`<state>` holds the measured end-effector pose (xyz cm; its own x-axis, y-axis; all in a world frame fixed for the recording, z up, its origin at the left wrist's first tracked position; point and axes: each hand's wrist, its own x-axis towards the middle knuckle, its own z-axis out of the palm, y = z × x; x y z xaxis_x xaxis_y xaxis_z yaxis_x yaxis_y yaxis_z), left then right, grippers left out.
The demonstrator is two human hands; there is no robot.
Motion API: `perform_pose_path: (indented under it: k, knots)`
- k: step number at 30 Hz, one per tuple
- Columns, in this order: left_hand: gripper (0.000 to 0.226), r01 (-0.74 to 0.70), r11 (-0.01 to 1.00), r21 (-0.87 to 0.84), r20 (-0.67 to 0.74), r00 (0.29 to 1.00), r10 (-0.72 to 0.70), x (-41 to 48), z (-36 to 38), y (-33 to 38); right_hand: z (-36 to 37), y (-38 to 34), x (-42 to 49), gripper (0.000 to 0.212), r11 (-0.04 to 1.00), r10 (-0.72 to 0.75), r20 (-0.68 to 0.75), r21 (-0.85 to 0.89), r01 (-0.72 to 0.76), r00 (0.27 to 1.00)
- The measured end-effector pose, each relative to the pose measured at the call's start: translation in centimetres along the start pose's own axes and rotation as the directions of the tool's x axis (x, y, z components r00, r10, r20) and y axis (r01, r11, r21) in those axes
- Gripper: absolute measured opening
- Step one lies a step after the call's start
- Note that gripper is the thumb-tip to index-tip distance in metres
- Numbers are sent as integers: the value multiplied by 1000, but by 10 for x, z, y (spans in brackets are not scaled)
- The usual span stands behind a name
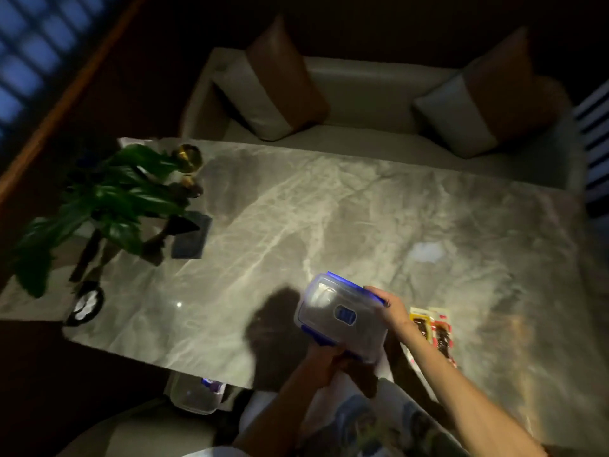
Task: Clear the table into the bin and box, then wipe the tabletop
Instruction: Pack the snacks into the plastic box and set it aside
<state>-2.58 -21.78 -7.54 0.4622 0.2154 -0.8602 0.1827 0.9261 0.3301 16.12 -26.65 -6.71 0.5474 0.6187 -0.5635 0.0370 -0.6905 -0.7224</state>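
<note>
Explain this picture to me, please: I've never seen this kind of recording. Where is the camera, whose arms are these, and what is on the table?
There is no robot. The single picture comes from a camera worn on a person's head, looking down. The left hand and right hand grip a clear lidded box with blue clips above the near edge of a marble table. On the table lie two snack packets, a dark flat object and a leafy plant. A sofa stands behind. The room is dim.
</note>
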Motion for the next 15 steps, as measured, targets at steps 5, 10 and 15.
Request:
perform_pose_path:
  k: [5,10,15]
  knots:
    - [50,16,994,110,-194,981,5,9,29,-24,-23,46,-11,40,999,-32,-35,39,33,999]
    - [16,-80,989,125,-302,946,114,12,41,-10,-28,51,-15,46,992,61,-47,114,-56,997]
    - [23,-214,941,261,-373,877,302,30,32,22,-6,49,-36,77,958,141,11,249,-140,990]
